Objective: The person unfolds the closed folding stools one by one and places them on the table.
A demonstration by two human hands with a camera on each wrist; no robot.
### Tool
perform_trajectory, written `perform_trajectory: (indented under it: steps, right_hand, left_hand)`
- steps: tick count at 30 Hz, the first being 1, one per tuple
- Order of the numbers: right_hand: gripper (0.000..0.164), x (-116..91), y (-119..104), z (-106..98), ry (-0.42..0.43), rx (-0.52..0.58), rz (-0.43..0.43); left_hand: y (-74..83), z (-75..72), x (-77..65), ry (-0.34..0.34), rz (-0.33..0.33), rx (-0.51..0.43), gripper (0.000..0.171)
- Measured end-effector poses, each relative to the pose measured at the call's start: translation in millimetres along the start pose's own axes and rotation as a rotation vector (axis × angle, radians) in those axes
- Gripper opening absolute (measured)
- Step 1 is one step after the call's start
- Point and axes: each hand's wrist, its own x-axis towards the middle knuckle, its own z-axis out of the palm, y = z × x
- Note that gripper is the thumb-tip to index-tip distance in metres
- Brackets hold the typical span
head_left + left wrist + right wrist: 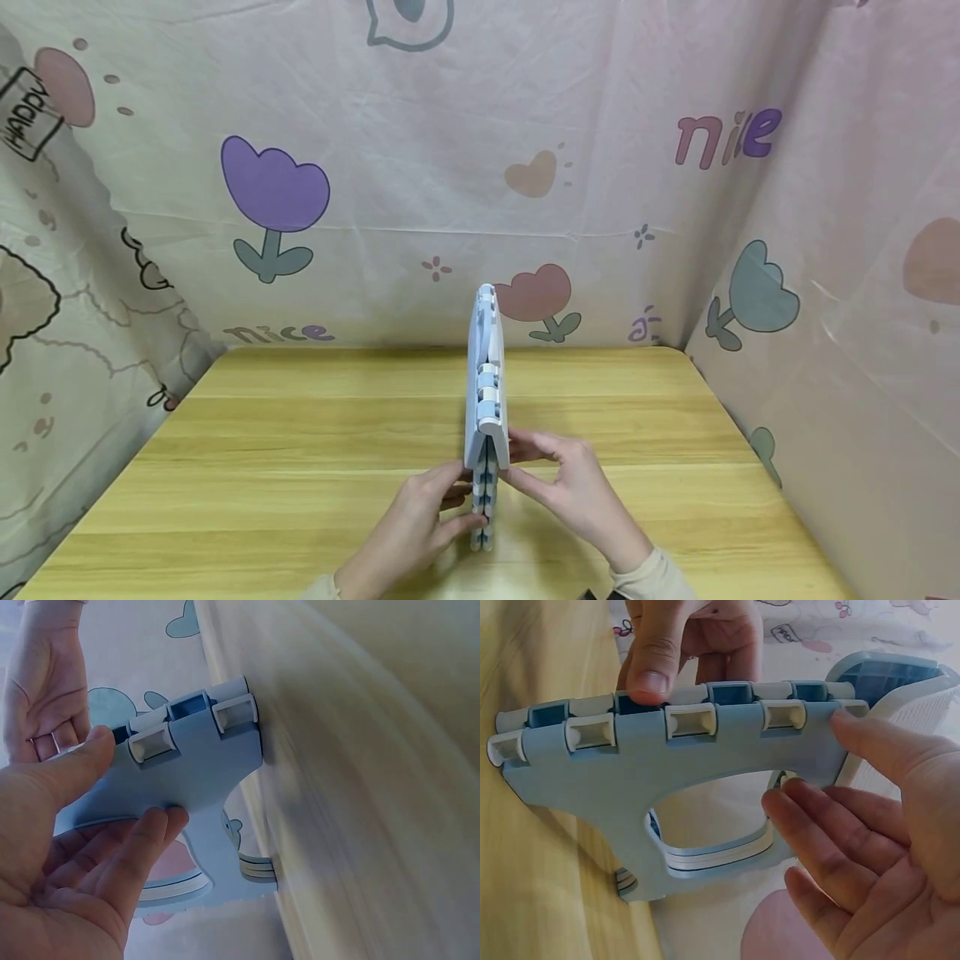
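Note:
A light blue and white folding step stool stands folded nearly flat on the table, its narrow hinged edge facing me in the head view. The two top halves lean together like a steep roof over the folded leg panels. From the left side, my left hand grips a leg panel, with its thumb on the hinge row and fingertips against the blue face in the left wrist view. Higher up on the right, my right hand holds the stool, its thumb at the hinge end and fingertips by the oval cutout.
Beneath the stool lies a wood-grain table. A pale curtain printed with flowers and words hangs behind the table and along both sides. A small dark object shows by the right sleeve at the bottom edge.

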Motion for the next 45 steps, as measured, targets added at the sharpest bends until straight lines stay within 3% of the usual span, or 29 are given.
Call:
perform_trajectory:
  steps: [18,33,45]
  right_hand:
    - [0.024,-1,1,7,-0.111,0.025,0.205]
    - [0.036,-1,4,12,-0.18,-0.013,0.143]
    - [0.031,-1,6,10,-0.191,-0.03,0.103]
  left_hand:
    - [-0.6,-0.6,0.0,-0.007,-0.018,-0.025,0.05]
    - [-2.0,-0.2,-0.9,0.001,-0.002,-0.019,0.047]
    - [-3.5,0.4,-0.1,0.029,0.043,0.002,0.048]
